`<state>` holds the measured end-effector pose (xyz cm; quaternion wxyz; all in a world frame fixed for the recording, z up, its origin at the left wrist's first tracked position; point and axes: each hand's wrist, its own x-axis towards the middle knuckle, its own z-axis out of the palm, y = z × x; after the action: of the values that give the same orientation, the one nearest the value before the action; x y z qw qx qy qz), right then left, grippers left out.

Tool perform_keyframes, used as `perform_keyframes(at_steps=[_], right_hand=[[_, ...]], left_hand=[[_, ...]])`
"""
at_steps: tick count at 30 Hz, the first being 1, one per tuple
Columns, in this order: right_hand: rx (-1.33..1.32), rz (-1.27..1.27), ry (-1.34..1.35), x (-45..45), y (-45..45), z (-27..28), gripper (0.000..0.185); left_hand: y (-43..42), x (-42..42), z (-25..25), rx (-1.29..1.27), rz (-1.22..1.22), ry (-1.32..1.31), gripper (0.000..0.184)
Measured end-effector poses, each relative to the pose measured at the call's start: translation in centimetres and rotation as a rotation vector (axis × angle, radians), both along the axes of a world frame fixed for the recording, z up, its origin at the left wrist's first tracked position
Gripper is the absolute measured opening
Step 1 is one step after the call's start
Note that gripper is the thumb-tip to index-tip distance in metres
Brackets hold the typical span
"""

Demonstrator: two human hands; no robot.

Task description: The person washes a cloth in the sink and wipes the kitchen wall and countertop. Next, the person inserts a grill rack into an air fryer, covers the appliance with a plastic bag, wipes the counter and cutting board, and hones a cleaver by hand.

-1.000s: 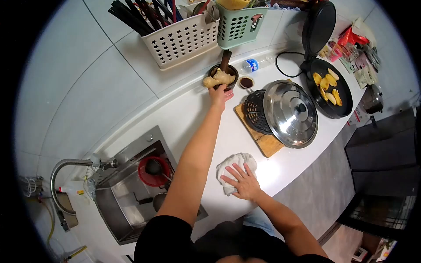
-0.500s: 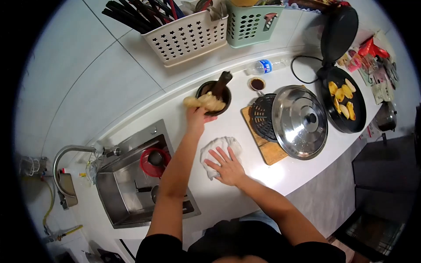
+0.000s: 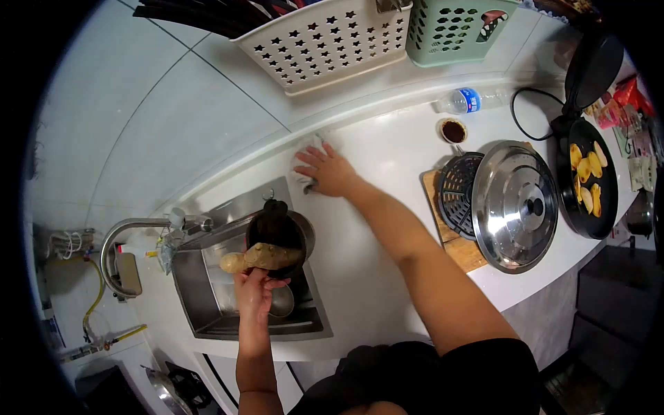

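My left hand (image 3: 254, 294) is closed on the near rim of a dark mortar (image 3: 304, 232), held over the sink. A knobbly piece of ginger root (image 3: 273, 256) lies across the mortar's near side, just above my fingers. Inside the mortar leans a dark pestle (image 3: 274, 211). My right hand (image 3: 328, 171) lies flat with fingers spread on a crumpled white cloth (image 3: 315, 146), which is pressed to the counter by the back wall. Much of the cloth is hidden under the hand.
A steel sink (image 3: 197, 294) with a faucet (image 3: 114, 238) is at left. To the right are a cutting board (image 3: 462, 250), black basket (image 3: 456, 190), steel lid (image 3: 508, 214), sauce dish (image 3: 453, 131) and bottle (image 3: 467, 101). An open electric pan (image 3: 595, 218) holds yellow slices.
My left hand has carried the mortar, pestle and ginger from the counter to above the sink. My right hand has slid the cloth up toward the back wall. The view has shifted left.
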<state>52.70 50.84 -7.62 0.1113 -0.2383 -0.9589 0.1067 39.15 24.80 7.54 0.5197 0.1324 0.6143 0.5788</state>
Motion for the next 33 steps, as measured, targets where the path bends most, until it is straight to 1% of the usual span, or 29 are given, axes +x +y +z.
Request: perform_keyframes(at_steps=[3, 5, 7, 10, 12, 13, 14, 17, 18, 21, 24, 26, 27, 28, 29, 30, 31, 33], right_hand=[[0.073, -0.033, -0.109, 4.5, 3.4, 0.0, 0.059], [0.022, -0.127, -0.244, 8.6, 4.6, 2.3, 0.057], [-0.024, -0.313, -0.251, 11.3, 5.4, 1.6, 0.060], [-0.014, -0.806, -0.171, 11.7, 4.3, 1.0, 0.062], [-0.044, -1.003, -0.155, 11.0, 4.5, 1.5, 0.062], [-0.062, -1.098, -0.145, 10.7, 4.6, 2.0, 0.062], [-0.082, -1.137, -0.105, 10.5, 5.0, 2.4, 0.067], [-0.091, -1.321, -0.084, 10.0, 7.5, 2.6, 0.068], [-0.070, -1.381, -0.134, 9.7, 8.9, 1.7, 0.065], [-0.004, -1.436, -0.121, 9.3, 10.1, 0.3, 0.060], [0.095, -1.205, -0.115, 10.9, 8.0, 0.5, 0.056], [0.218, -1.006, -0.024, 10.0, 5.4, 0.2, 0.047], [0.082, -0.961, 0.053, 8.8, 3.5, 1.9, 0.035], [-0.044, -0.841, 0.099, 8.0, 3.0, 0.8, 0.027], [0.180, -0.739, 0.186, 6.9, 1.8, -0.9, 0.027], [0.010, -0.681, 0.125, 6.3, 0.4, 1.1, 0.027], [-0.282, -0.664, 0.158, 6.6, 0.3, 3.8, 0.031], [-0.739, -0.649, 0.422, 7.6, 2.1, 3.3, 0.040]], left_hand=[[0.5, 0.6, -1.2, -0.046, 0.076, -0.002, 0.050], [1.1, 1.0, -1.5, -0.025, 0.036, -0.013, 0.052], [2.0, 1.8, -1.7, -0.003, 0.009, -0.009, 0.053], [3.0, 2.8, -2.2, 0.032, -0.026, -0.001, 0.055], [3.6, 2.8, -3.2, 0.056, -0.064, -0.031, 0.056], [3.8, 2.9, -3.2, 0.059, -0.073, -0.030, 0.056], [4.0, 3.1, -3.1, 0.060, -0.081, -0.029, 0.056], [4.3, 3.3, -3.2, 0.052, -0.068, -0.036, 0.056], [4.3, 3.3, -3.3, 0.047, -0.054, -0.042, 0.056], [4.1, 2.8, -3.6, 0.116, -0.099, -0.070, 0.057], [4.2, 2.3, -4.4, 0.122, -0.099, -0.083, 0.056], [4.6, 1.9, -5.2, 0.101, -0.107, -0.075, 0.057], [4.8, 2.1, -5.4, 0.090, -0.116, -0.070, 0.057], [5.1, 2.5, -5.3, 0.110, -0.080, -0.079, 0.057], [5.3, 2.9, -5.0, 0.095, -0.089, -0.074, 0.057], [5.5, 3.1, -4.7, 0.079, -0.095, -0.062, 0.057], [5.6, 3.1, -4.5, 0.060, -0.096, -0.046, 0.057], [5.2, 3.1, -4.8, 0.049, -0.094, -0.038, 0.058]])
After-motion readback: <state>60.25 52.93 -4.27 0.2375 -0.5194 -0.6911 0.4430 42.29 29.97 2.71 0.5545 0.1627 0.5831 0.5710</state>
